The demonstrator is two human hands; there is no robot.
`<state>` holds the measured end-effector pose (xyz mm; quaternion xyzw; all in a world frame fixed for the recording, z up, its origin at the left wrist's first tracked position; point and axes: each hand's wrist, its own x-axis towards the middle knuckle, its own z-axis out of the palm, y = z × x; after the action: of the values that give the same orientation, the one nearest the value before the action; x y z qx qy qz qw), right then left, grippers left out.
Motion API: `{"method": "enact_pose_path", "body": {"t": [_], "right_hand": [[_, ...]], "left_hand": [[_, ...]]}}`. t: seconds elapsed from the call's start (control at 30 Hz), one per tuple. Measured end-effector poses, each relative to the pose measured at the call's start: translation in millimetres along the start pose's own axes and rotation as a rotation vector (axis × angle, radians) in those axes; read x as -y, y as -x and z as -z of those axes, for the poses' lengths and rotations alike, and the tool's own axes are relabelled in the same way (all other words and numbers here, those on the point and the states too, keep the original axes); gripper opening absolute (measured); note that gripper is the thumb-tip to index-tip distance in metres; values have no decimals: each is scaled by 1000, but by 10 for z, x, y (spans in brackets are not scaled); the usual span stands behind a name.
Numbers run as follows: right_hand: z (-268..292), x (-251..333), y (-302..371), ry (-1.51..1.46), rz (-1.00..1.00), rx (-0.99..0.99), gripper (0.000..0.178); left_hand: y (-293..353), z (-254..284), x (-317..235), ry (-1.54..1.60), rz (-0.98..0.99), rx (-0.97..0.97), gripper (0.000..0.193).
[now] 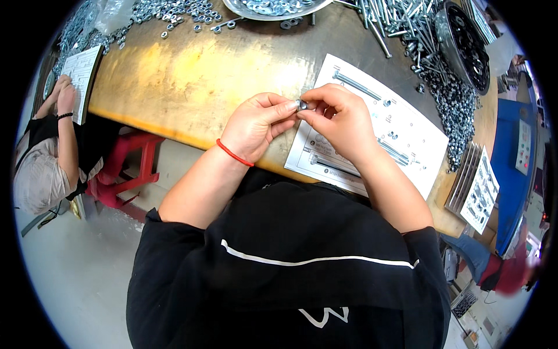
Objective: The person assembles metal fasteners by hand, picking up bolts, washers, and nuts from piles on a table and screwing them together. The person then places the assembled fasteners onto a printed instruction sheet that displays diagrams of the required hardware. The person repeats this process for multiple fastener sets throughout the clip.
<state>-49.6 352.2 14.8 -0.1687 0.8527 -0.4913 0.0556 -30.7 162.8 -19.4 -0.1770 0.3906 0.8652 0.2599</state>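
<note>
A small metal fastener (301,105) is pinched between the fingertips of both hands above the table. It is silvery with a dark part, and the fingers cover too much of it to tell its exact kind. My left hand (253,123), with a red cord at the wrist, grips it from the left between thumb and forefinger. From the right, my right hand (344,119) meets it with thumb and fingertips, the fingers curled. Beneath the right hand and forearm lies a white sheet (415,148) with pictures of bolts and nuts.
Loose nuts (197,13) and a metal bowl of washers (279,7) lie at the back. Long bolts (407,29), a nut pile (459,110) and a dark bowl (462,49) occupy the right. Left, a co-worker's hands (65,96) rest by another sheet (84,64), near a red stool (136,160).
</note>
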Motion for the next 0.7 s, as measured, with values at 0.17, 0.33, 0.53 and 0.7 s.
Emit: {"method": "enact_pose_path", "body": {"t": [0.17, 0.33, 0.53, 0.7], "right_hand": [[-136, -159, -354, 240, 6, 37, 20], [-230, -183, -560, 437, 1, -23, 19], [-391, -57, -639, 267, 23, -8, 20], [-269, -233, -931, 230, 35, 15, 22]], "left_hand": [[-195, 266, -161, -589, -387, -273, 9], [-311, 320, -288, -542, -472, -366, 16], [-335, 188, -240, -321, -378, -264, 16], [-427, 340, -343, -300, -442, -301, 12]]}}
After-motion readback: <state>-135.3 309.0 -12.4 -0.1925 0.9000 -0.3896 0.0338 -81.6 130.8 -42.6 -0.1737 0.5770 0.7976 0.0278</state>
